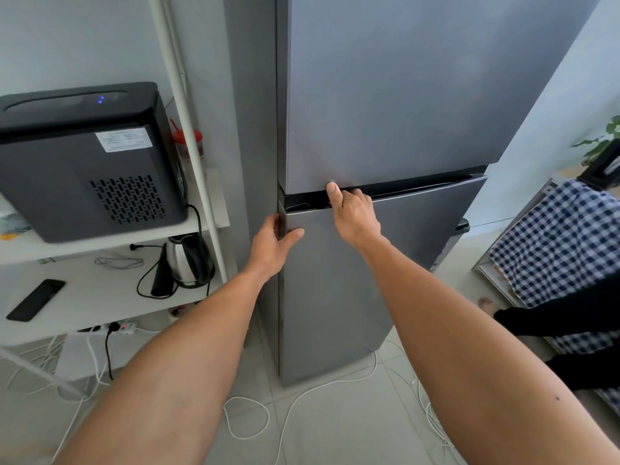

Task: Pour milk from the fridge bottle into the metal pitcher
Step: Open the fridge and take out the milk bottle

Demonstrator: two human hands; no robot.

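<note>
A tall grey fridge [385, 95] stands straight ahead with both doors shut. My right hand [352, 213] has its fingers hooked into the dark handle groove [419, 189] between the upper and lower door, thumb pressed on the upper door's bottom edge. My left hand [273, 245] grips the left edge of the lower door [335, 297], fingers curled round the corner and thumb on the door's front. No milk bottle and no metal pitcher is in view.
A white shelf unit [100, 297] on the left carries a black appliance [84, 156], a steel kettle [189, 260] and a phone [35, 299]. White cables [302, 394] lie on the tiled floor. Another person in a checked cloth [563, 250] is at the right.
</note>
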